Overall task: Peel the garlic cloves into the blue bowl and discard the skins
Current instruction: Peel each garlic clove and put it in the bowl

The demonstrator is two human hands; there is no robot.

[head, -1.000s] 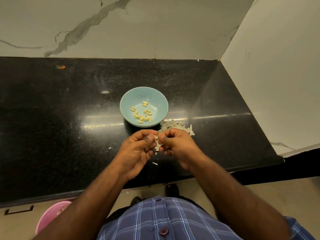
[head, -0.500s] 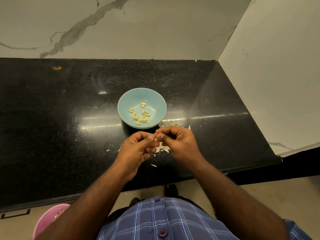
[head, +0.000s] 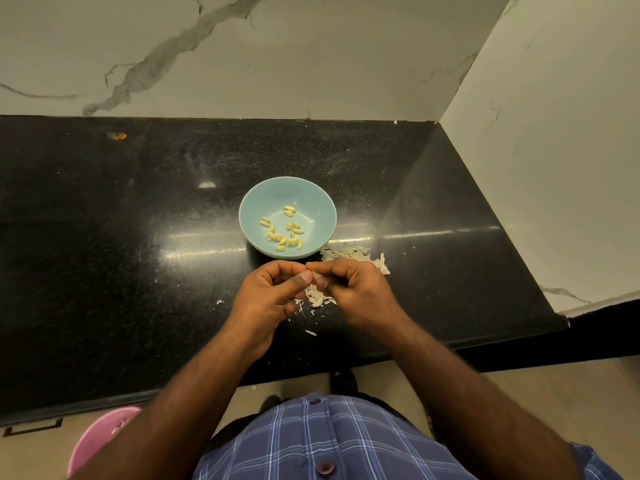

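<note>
The blue bowl (head: 287, 195) stands on the black counter and holds several peeled yellowish garlic cloves (head: 284, 230). Just in front of it, my left hand (head: 268, 296) and my right hand (head: 356, 292) meet fingertip to fingertip and pinch a small garlic clove (head: 311, 273) between them; the clove is mostly hidden by the fingers. White garlic skins (head: 353, 256) lie in a pile to the right of the bowl. More skins (head: 317, 299) lie under my hands.
The black granite counter (head: 121, 237) ends at a marble wall behind and a white wall on the right. A pink bin (head: 100, 438) stands on the floor at the lower left, below the counter's front edge. A small orange scrap (head: 117, 135) lies far left.
My two hands have stayed together at the same spot in front of the bowl, fingers shifting slightly on the clove. The skin pile to the right shows more now.
</note>
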